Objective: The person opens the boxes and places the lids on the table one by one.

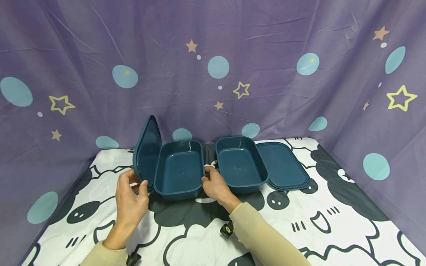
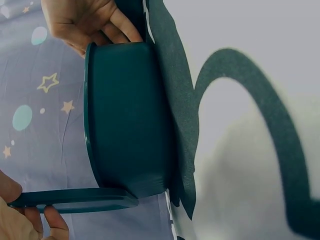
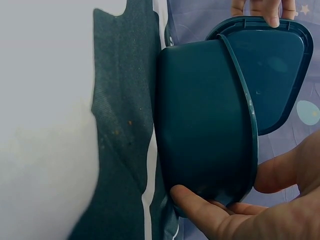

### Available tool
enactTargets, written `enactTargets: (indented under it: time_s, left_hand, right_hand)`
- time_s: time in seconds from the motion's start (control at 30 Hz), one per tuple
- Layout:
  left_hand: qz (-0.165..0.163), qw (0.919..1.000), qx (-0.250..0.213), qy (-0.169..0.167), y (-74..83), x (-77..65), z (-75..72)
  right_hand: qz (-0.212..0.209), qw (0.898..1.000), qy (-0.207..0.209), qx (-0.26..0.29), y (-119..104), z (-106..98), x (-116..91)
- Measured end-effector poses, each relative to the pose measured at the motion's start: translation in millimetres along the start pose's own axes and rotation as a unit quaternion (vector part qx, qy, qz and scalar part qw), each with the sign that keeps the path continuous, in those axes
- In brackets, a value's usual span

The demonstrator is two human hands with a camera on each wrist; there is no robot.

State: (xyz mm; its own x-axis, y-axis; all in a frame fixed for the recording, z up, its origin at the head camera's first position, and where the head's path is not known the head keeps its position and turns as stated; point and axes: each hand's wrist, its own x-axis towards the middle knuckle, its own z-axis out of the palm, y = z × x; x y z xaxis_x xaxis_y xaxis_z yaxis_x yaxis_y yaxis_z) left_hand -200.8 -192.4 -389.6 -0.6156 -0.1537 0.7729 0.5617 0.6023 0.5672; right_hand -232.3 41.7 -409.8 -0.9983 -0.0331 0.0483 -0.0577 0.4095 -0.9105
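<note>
Two dark teal plastic containers, both uncovered, sit side by side in the head view. My left hand [image 1: 131, 201] pinches a teal lid [image 1: 148, 149] by its near edge and holds it upright along the left side of the left container [image 1: 179, 170]. The left wrist view shows the thumb [image 2: 7, 187] on one face of that lid and fingers on the other. On the container's right side, my right hand [image 1: 217, 188] grips the wall near the front corner. In the right wrist view its thumb [image 3: 277, 175] is by the rim and its fingers lie along the outer wall.
The right container [image 1: 239, 162] stands just right of my right hand. A second lid [image 1: 283, 166] lies flat beside it on the cartoon-print cloth [image 1: 186, 244]. A purple curtain [image 1: 159, 92] with stars and dots rises behind and along both sides.
</note>
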Motion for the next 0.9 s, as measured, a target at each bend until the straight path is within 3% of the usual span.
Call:
enactTargets:
  time_s: [0.2, 0.6, 0.9]
  left_hand:
    - [-0.017, 0.9999, -0.003, 0.000, -1.8, 0.1, -1.5]
    - [-0.086, 0.9961, -0.021, 0.000, -3.9, 0.4, -2.8]
    - [-0.107, 0.9937, -0.031, 0.007, 18.9, 4.1, -8.2]
  right_hand:
    - [0.001, 1.000, -0.003, 0.003, 0.0, -0.2, 0.0]
    - [0.004, 1.000, -0.002, 0.003, 0.0, -0.7, -0.2]
    - [0.002, 1.000, -0.001, -0.001, 0.2, -0.3, -0.1]
